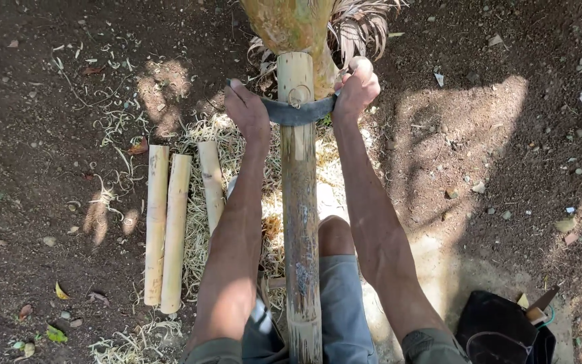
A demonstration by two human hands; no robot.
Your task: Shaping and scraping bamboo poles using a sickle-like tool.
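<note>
The left hand (247, 111) and right hand (356, 87) are each gripping an end of a curved blade (298, 111), fists closed, laying it across a bamboo pole (301, 222). The pole is lying on the ground near its middle, running between the person's knees; its long axis is pointing straight away from the person toward the top edge. Judging from this, even pull on both ends and a shallow blade angle would serve best. Three peeled pieces (173, 232) are resting to the left on shavings (200, 202).

Peeled sticks (176, 229) leftward; bare soil (493, 135) rightward.
</note>
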